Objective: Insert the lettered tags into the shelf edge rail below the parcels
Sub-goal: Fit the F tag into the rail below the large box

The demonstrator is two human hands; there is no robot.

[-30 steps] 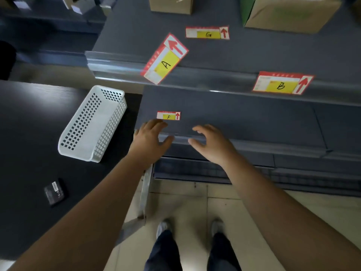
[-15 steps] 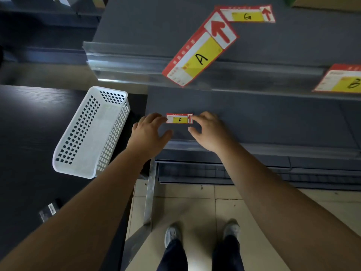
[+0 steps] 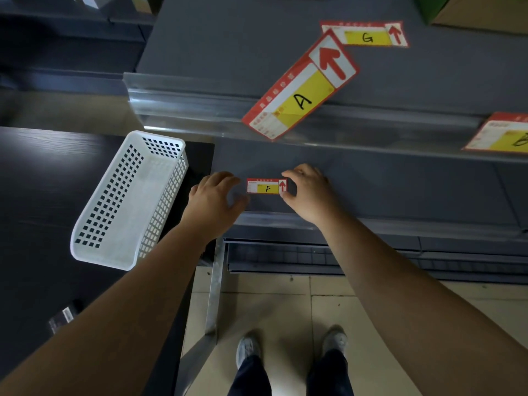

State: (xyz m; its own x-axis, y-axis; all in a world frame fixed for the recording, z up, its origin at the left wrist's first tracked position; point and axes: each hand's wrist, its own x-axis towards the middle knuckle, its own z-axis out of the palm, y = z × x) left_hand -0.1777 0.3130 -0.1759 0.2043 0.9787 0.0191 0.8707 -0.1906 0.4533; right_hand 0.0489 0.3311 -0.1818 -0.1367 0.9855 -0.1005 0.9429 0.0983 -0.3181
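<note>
Red F tag (image 3: 267, 186); right hand (image 3: 310, 192) pinching it

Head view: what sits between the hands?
Head view shows the F tag: right hand pinches its arrow end, left hand open beside the other.

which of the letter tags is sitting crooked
The A tag, slanting diagonally across the upper clear rail. The G tag, B tag and F tag all lie roughly level.

B tag (image 3: 503, 134) cut by right edge | parcel (image 3: 485, 12) cut by top edge | F tag (image 3: 267, 186) small print unreadable | dark object (image 3: 61, 320) partly behind left forearm (image 3: 143, 295)
</note>
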